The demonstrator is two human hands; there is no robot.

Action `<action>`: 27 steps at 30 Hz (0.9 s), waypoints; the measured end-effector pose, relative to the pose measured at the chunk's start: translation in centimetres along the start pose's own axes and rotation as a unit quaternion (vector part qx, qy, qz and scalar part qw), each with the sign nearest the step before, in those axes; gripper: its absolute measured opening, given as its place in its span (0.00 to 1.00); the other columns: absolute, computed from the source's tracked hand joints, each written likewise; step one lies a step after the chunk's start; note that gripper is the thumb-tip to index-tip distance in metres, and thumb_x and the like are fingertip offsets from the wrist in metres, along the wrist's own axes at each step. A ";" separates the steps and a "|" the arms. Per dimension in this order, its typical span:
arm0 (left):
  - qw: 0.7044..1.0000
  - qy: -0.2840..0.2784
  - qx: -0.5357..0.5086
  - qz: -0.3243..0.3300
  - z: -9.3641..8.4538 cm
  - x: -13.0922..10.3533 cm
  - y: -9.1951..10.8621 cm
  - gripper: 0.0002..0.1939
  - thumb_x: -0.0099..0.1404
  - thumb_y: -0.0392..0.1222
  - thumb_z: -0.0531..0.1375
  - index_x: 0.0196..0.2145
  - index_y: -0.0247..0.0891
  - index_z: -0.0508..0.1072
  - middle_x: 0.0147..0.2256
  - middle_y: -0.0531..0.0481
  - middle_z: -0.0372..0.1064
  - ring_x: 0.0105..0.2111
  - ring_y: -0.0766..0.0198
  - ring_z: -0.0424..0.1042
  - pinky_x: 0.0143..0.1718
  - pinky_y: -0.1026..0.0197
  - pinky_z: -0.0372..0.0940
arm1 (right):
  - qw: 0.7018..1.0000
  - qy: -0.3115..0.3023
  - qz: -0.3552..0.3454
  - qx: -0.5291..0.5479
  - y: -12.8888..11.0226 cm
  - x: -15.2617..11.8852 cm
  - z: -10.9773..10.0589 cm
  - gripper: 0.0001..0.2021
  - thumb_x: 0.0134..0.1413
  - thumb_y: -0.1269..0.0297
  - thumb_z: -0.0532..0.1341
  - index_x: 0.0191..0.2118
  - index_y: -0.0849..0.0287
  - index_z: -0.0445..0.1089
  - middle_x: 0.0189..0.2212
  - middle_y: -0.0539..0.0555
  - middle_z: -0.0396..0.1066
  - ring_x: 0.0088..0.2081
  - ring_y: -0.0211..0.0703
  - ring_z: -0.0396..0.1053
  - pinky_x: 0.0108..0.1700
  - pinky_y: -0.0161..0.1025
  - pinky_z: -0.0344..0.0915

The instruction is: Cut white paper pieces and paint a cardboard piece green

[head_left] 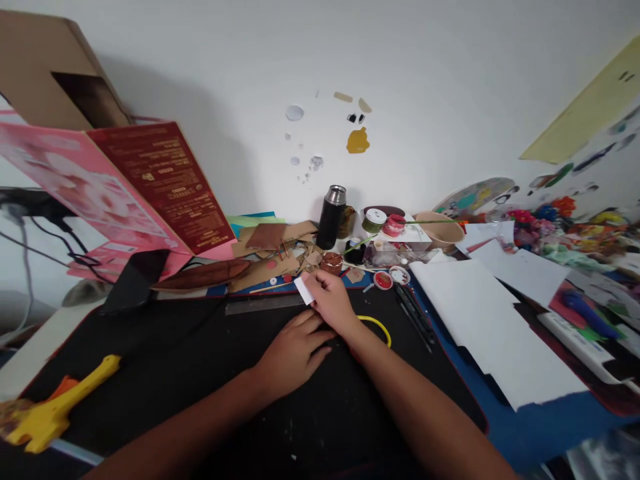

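Between the thumb and fingers of my right hand is a small white piece of paper, held just above the back part of the black mat. My left hand lies on the mat, nearer to me, with its fingers apart and nothing visible in it. Its fingertips are close to my right wrist. A clear ruler lies on the mat left of the paper. Part of a yellow ring shows beyond my right forearm, which hides the rest.
Behind the mat stand a black thermos, paint jars and cardboard scraps. White sheets and black pens are to the right. A yellow tool lies at the left, below a pink and red box.
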State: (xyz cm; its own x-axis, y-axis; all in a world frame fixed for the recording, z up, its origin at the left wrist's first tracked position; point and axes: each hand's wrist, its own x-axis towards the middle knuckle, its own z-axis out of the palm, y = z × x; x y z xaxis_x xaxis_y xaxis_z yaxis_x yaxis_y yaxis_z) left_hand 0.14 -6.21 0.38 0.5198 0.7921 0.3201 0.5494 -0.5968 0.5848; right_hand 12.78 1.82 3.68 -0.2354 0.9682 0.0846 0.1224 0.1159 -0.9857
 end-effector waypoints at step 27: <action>0.836 0.250 -0.363 -0.328 -4.6 -1.5 -3.4 0.20 0.63 0.60 0.69 0.32 0.41 0.71 0.21 0.58 0.67 0.21 0.67 0.62 0.25 0.63 0.57 | 0.994 -0.095 0.051 0.036 1.8 -2.0 0.4 0.22 0.61 0.40 0.65 0.35 0.57 0.71 0.20 0.44 0.67 0.18 0.34 0.60 0.22 0.32 0.55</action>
State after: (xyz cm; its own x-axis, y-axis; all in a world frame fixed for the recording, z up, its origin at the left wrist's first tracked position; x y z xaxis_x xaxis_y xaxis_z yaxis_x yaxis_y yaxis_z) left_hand -5.49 -4.78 1.38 -0.1748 0.9813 -0.0811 -0.0260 0.0778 0.9966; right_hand 13.07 0.01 1.72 -0.4047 0.9137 -0.0379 0.0879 -0.0024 -0.9961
